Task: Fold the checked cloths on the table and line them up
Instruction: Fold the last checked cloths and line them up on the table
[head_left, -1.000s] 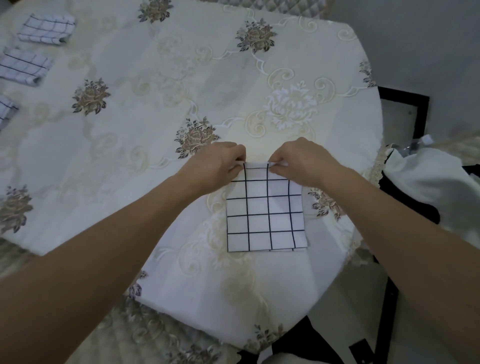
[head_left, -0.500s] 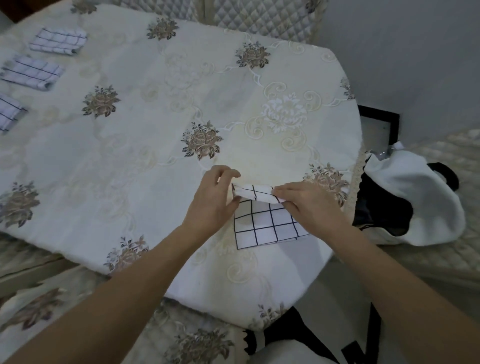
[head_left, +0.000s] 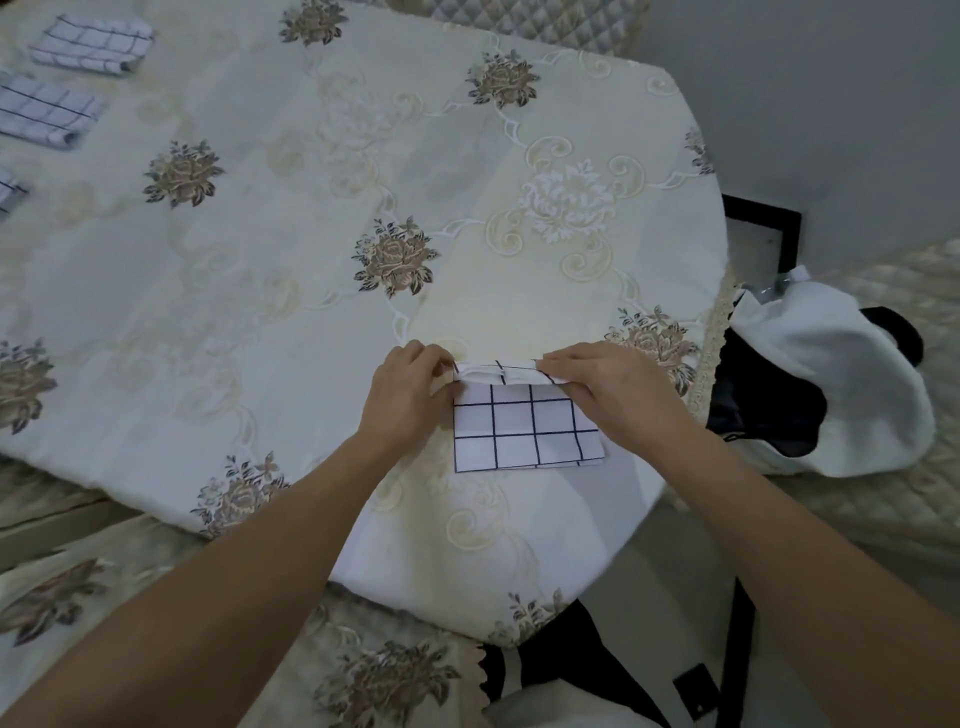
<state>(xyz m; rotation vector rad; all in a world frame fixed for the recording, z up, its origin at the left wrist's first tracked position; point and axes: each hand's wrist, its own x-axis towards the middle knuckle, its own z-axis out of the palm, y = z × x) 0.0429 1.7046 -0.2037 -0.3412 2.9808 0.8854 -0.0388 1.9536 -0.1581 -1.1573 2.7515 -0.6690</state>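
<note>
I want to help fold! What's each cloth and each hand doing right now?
White cloth with black checks: flat on the table, far edge lifted and curled over.
Left hand: pinches the cloth's far left corner.
Right hand: pinches the far right corner.
Three folded checked cloths: folded, in a row at the far left.
</note>
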